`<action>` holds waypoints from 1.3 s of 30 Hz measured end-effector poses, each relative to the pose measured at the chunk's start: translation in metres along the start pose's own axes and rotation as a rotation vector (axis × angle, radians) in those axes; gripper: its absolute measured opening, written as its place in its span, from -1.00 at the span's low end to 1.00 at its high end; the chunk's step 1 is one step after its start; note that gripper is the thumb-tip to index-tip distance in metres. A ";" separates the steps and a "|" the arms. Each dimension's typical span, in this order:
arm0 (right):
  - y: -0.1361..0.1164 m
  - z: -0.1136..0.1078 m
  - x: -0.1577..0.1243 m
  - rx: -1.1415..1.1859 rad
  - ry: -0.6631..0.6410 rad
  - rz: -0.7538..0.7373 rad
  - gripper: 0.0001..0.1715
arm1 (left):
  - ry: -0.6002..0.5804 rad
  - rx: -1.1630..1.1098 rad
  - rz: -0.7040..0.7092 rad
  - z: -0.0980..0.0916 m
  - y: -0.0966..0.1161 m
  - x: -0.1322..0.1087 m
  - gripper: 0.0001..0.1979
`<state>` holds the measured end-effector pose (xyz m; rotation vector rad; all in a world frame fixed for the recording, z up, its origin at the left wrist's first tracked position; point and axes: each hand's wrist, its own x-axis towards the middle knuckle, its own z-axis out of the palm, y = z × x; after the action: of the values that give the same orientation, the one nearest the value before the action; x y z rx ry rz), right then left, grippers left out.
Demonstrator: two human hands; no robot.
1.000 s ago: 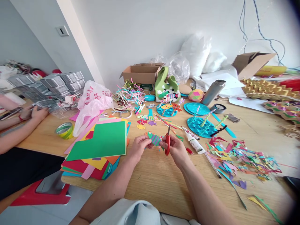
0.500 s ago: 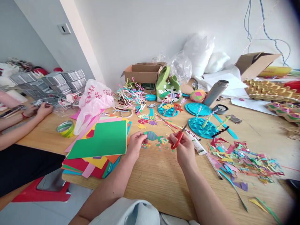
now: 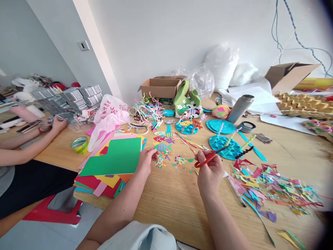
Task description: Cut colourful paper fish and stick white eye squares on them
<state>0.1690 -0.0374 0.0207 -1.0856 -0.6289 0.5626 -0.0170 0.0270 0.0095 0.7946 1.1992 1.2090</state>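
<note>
Clock read from the striped paper fish (image 3: 163, 148), 12 pointing away from the wearer. The fish, purple and green, is in the left hand's reach near mid-table; cannot tell whether it lies flat or sits slightly raised.

Left hand (image 3: 148, 158): thumb and fingertips drawn close at the fish's left end. Firm pinch or mere touch, cannot tell. Right hand (image 3: 210, 170): between 3 and 4, well apart from the left, fingers closed around the red-handled scissors (image 3: 206, 159); dark blades angled outward toward 2, overlapping the blue disc (image 3: 223, 145) in view.

Close by: red fish (image 3: 159, 139) at 11, purple fish (image 3: 170, 140) between 1 and 2. Heap of tiny paper bits (image 3: 180, 159) at 4.

Farther out: green sheet (image 3: 122, 156) atop a paper stack, just short of 9; tape roll (image 3: 79, 144) beyond, at 9. Green bag (image 3: 182, 102) at 1, steel flask (image 3: 240, 108) at 2, loose scraps (image 3: 270, 184) between 3 and 4. Co-worker's hand (image 3: 59, 123) between 9 and 10.
</note>
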 end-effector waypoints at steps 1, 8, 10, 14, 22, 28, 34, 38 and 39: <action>0.000 0.000 0.000 0.001 0.004 -0.002 -0.66 | -0.005 0.024 -0.007 0.002 0.002 0.000 -0.82; -0.003 -0.001 0.001 -0.008 0.002 -0.015 -0.65 | -0.085 0.257 -0.095 0.033 0.008 0.013 -0.85; -0.005 -0.002 0.002 -0.017 0.003 -0.024 -0.66 | -0.104 0.315 -0.121 0.045 0.005 0.019 -0.82; -0.007 -0.002 0.003 -0.018 0.006 -0.039 -0.67 | -0.113 0.420 -0.150 0.063 -0.002 0.030 -0.77; -0.006 -0.002 0.003 -0.016 -0.030 -0.024 -0.68 | -0.162 0.655 -0.127 0.070 -0.013 0.048 -0.77; -0.006 -0.003 0.002 -0.029 -0.038 -0.013 -0.66 | -0.199 0.860 0.028 0.058 -0.018 0.052 -0.70; -0.007 -0.003 0.001 -0.021 -0.025 0.000 -0.67 | -0.142 0.960 0.194 0.045 -0.018 0.056 -0.89; -0.003 -0.004 0.003 -0.056 -0.025 -0.004 -0.66 | -0.095 0.939 0.288 0.036 -0.015 0.053 -0.74; -0.001 -0.005 0.004 -0.089 -0.046 -0.011 -0.65 | -0.096 0.928 0.303 0.033 -0.015 0.050 -0.71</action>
<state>0.1754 -0.0379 0.0212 -1.1547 -0.7050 0.5561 0.0155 0.0759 -0.0091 1.7450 1.6036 0.7869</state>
